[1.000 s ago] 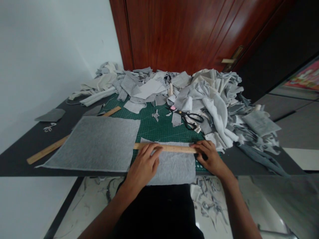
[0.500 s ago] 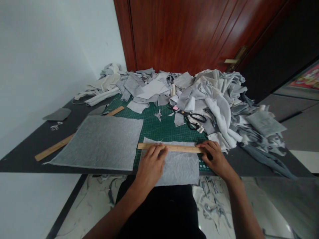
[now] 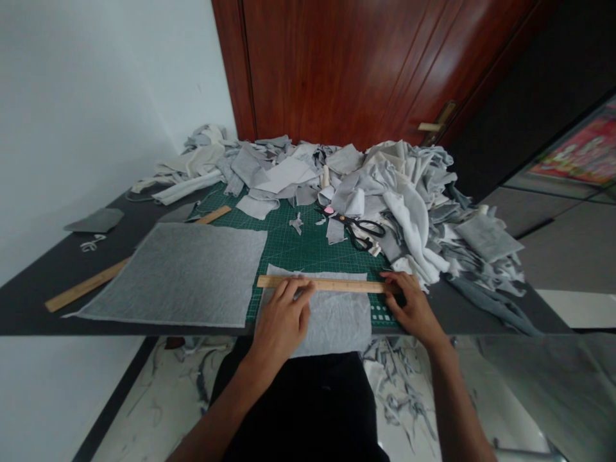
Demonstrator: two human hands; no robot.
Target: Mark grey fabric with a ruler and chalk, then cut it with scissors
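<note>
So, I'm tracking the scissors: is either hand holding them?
No, the scissors lie beyond the wooden ruler that the left hand and right hand touch.

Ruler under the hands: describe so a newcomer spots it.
Before the red-brown door, find the green cutting mat on the dark table. By its near edge, the wooden ruler lies across the smaller grey cloth, left hand and right hand on it. Unlike the slanting ruler partly under the larger cloth, it lies on top.

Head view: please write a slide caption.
Left hand and right hand on a wooden ruler across gray fabric, scissors beyond.
</note>
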